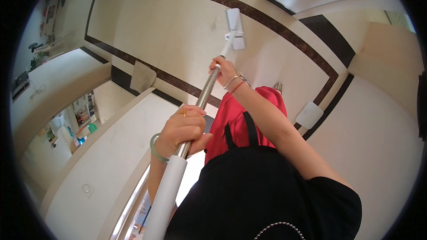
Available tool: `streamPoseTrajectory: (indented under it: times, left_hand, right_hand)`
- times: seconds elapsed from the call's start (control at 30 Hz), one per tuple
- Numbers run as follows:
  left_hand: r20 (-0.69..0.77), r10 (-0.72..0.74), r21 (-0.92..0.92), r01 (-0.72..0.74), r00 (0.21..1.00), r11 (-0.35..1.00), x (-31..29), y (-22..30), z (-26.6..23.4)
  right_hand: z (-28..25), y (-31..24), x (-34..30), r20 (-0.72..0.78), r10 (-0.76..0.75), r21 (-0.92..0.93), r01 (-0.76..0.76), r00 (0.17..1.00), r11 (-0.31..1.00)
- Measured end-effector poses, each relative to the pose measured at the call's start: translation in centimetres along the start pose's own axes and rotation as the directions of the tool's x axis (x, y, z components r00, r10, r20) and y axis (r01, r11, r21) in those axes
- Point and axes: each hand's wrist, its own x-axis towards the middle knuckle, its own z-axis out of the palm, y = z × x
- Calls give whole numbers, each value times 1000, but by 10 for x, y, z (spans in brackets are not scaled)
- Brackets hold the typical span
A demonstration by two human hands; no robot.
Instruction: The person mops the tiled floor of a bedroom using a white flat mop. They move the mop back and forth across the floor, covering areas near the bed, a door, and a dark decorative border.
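Note:
A flat mop with a silver and white pole [206,94] slants from the lower left up to the far middle. Its white rectangular head [234,21] lies on the tiled floor. My left hand [186,130], with a ring and a green bangle, is closed round the metal part of the pole just above the thick white sleeve [167,191]. Farther up, my right hand [222,69] grips the pole near its narrower white end. Bracelets circle the right wrist.
Cream floor tiles [160,22] carry a dark brown border strip. A small mat [143,77] lies by a doorway at left. A white flat square device [309,115] rests on the floor at right, by the wall. White walls [373,142] stand on both sides.

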Motion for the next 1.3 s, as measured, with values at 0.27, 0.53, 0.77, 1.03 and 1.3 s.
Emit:
streamPoseTrajectory:
  times: [0.27, 0.53, 0.77, 1.03, 1.3]
  left_hand:
    - [-6, 127, -233, -124, 992, 965, 39, -34, 48]
    - [-195, -97, -408, 9, 976, 913, 77, -54, 14]
    - [-395, -187, -283, 74, 899, 956, 76, -38, -53]
    - [-651, -294, -225, 192, 700, 955, 57, -24, -37]
    - [-649, -340, -152, 321, 680, 935, 17, 0, -14]
  right_hand:
    - [-82, -96, -16, -65, -51, 47, 54, 997, 997]
    - [-76, -124, 41, -139, -33, 68, 43, 990, 997]
    - [44, -88, 69, -49, 66, -45, -68, 997, 997]
    - [110, -60, 87, -62, 314, -431, -309, 948, 848]
    - [78, -10, 61, -72, 559, -381, -541, 826, 750]
